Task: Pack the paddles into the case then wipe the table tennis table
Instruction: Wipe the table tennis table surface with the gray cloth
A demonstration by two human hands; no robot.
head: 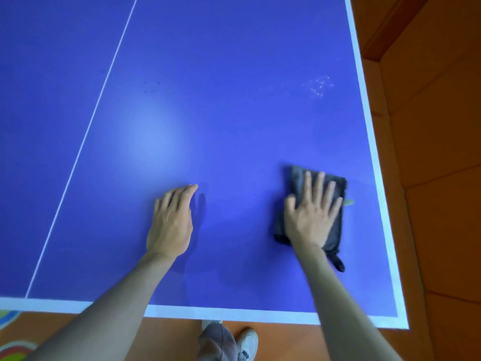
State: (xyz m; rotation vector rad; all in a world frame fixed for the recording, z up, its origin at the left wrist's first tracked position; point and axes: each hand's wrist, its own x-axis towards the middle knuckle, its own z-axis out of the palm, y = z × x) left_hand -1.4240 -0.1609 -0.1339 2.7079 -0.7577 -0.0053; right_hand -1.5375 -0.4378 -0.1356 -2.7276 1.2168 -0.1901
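We are leaning over the blue table tennis counter (pixel 208 113), both arms stretched onto its near right quarter. Our right hand (pixel 311 217) lies flat on a dark grey folded cloth (pixel 296 178), fingers (pixel 320 183) straight and spread wide, pressing it to the surface; nothing is curled around it. The cloth sits close to the white right sideline (pixel 374 162) without reaching it, and a loose corner trails back toward us beside the wrist. Our left hand (pixel 170 222) rests on the bare counter well apart from the cloth, fingers together and only lightly bent, holding nothing; it seems to touch the surface, with a faint reflection beside it.

Farther up, near the right edge, a patch of small bright droplets (pixel 318 87) glints on the counter, and a few dark specks (pixel 152 87) show near the middle. The white centre line (pixel 86 136) runs diagonally on our left. Between the cloth and the droplets the surface is open blue. Beyond the edges lies the orange floor (pixel 429 152), with a coloured mat (pixel 10 334) at lower left and our white shoe (pixel 248 340) below the near edge.
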